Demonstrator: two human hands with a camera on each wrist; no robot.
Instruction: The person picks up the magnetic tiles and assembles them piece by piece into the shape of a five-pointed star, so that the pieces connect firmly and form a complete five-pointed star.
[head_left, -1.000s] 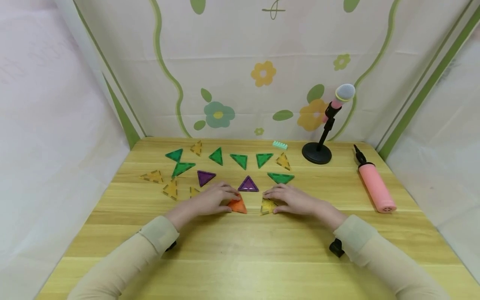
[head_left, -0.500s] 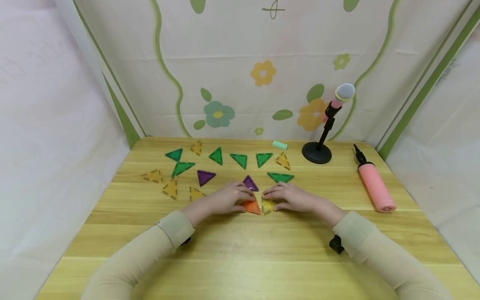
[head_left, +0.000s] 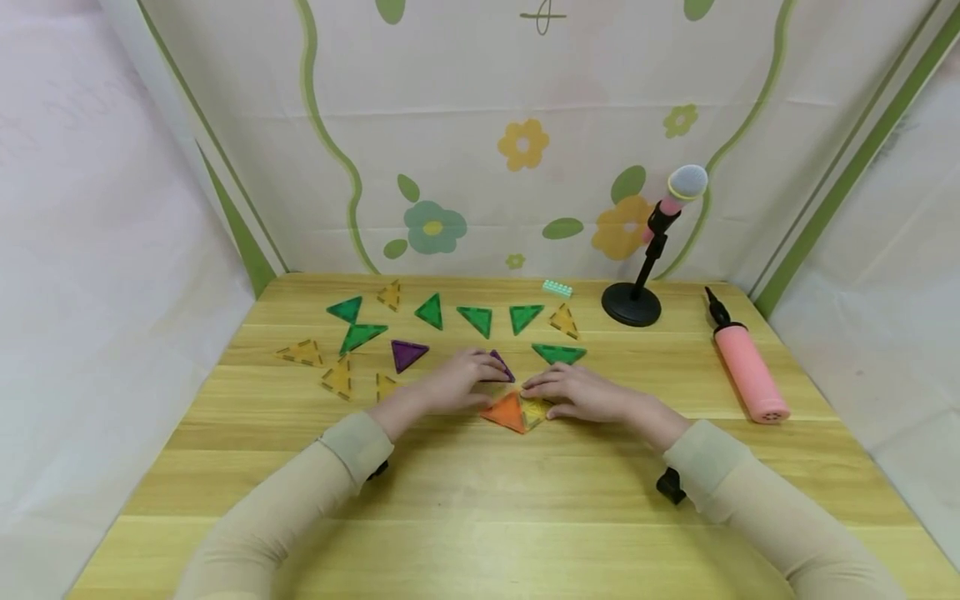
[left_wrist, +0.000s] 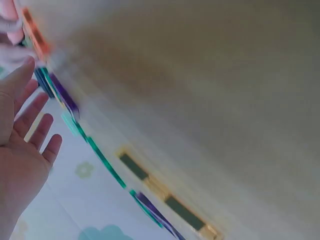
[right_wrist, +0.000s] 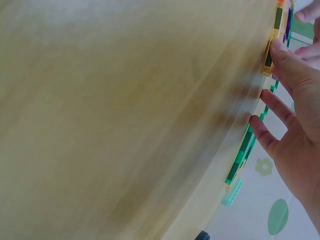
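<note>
My left hand [head_left: 459,382] hovers at a purple triangular magnetic tile [head_left: 503,367], partly covering it; in the left wrist view its fingers are spread and hold nothing. An orange triangular magnetic tile [head_left: 507,413] lies flat just in front of that hand. Its edge meets a yellow triangular magnetic tile [head_left: 533,412], which my right hand [head_left: 588,395] pinches between thumb and fingers. The right thumb [right_wrist: 285,60] presses the yellow tile's edge in the right wrist view. Part of the yellow tile is hidden under the fingers.
Farther back lie several loose tiles: green [head_left: 430,311], yellow [head_left: 300,352] and another purple one [head_left: 408,355]. A mint toy brick [head_left: 557,288] sits near the back edge. A microphone on a stand [head_left: 632,305] and a pink hand pump [head_left: 752,373] occupy the right side.
My left hand slid the orange tile right until it met the yellow one, then let go and moved up to the purple tile. The right hand has stayed at the yellow tile.
</note>
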